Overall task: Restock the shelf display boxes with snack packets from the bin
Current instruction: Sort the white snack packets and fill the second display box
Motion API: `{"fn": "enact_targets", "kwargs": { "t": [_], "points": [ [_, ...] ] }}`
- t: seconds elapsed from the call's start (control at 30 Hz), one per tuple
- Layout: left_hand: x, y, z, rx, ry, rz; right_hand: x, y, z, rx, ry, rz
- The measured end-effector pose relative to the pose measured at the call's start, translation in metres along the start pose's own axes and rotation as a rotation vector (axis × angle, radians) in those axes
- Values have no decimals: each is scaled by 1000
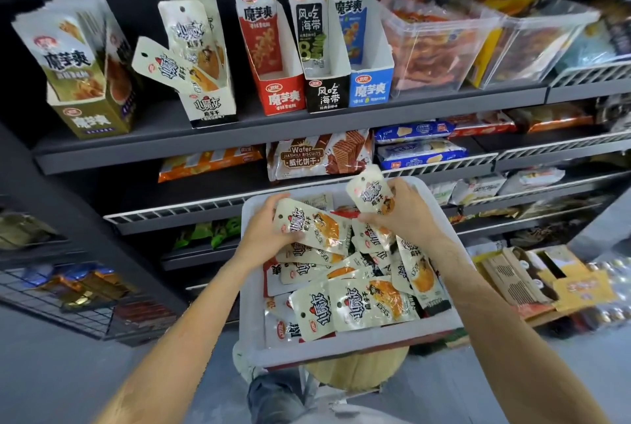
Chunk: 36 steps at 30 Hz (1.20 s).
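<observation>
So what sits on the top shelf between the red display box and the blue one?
In the head view, a black display box stands between the red display box and the blue display box, with a black-and-white packet upright in it.

Both forearms ran out of frame at the bottom edge. The left hand (pixel 264 229) had its fingertips hidden behind a packet (pixel 314 227). The bin (pixel 251 328) concealed its own floor beneath heaped packets, and its support stood largely hidden below it. Clear tubs (pixel 440 44) on the top shelf were blurred, their contents unreadable. Goods at the right edge (pixel 611 37) were cut off and smeared.
</observation>
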<state>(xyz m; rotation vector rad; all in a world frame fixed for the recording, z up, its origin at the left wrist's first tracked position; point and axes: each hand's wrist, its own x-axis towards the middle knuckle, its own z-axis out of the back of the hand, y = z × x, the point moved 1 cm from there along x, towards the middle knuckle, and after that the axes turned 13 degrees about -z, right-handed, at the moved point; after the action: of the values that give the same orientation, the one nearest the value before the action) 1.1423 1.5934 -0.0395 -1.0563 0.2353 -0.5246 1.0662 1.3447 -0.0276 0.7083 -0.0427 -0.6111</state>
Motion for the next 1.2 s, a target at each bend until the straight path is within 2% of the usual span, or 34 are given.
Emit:
{"fn": "enact_targets", "kwargs": {
  "t": [0.07,0.2,0.3,0.4,0.47,0.7,0.87,1.0,1.2],
  "points": [
    [-5,2,4,-98,-68,18,-5,4,-2,144,13,-45],
    [-7,3,12,-136,-178,49,-7,5,-7,271,15,-51],
    [-7,3,18,-243,-268,65,-8,5,-2,624,-17,-143],
    [-10,-1,26,-247,-371,87,-12,11,7,914,61,-228],
    [-10,-10,39,-218,-426,57,-17,21,14,920,118,-174],
    [2,-76,124,-186,-744,-256,-22,97,30,841,193,114],
    [39,-96,188,-103,-919,-254,-8,163,31,926,217,217],
    [63,-99,213,109,-946,-207,2,203,29,957,187,270],
    [79,-90,213,458,-806,-182,20,250,27,1018,130,295]
  ]
}}
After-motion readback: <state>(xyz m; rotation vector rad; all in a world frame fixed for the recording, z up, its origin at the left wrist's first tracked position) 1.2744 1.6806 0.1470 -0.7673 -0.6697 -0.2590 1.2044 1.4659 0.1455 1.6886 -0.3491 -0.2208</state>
